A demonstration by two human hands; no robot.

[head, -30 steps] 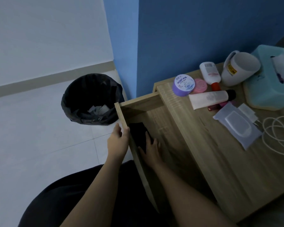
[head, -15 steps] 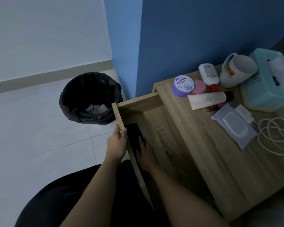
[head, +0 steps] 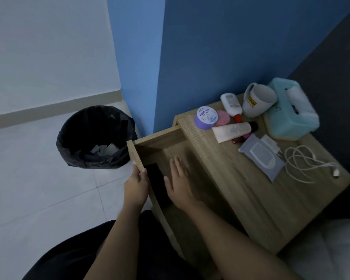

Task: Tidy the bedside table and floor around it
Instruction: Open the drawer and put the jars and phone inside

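The wooden bedside table [head: 249, 201] has its drawer [head: 158, 139] pulled out toward me. A flat black object [head: 157, 182] lies inside the drawer along its front panel. My left hand [head: 136, 185] grips the drawer's front panel from outside. My right hand [head: 181, 183] hovers over the drawer, fingers spread and empty, just right of the black object. On the tabletop lie a purple jar [head: 206, 117], a pink lid [head: 222, 117], a white bottle [head: 231, 104], a cream tube [head: 233, 131], a wipes pack [head: 261, 157], a white charger with cable [head: 303, 162], a mug [head: 258, 100] and a teal tissue box [head: 291, 112].
A bin lined with a black bag [head: 96, 136], holding some paper scraps, stands on the white tiled floor left of the drawer. A blue wall [head: 210, 47] rises behind the table. White bedding [head: 331, 249] shows at the lower right. My dark-clothed lap fills the bottom.
My right hand has come off the black object and lifted to the right, fingers spread. The black object stays in the drawer. My left hand keeps its grip on the drawer front.
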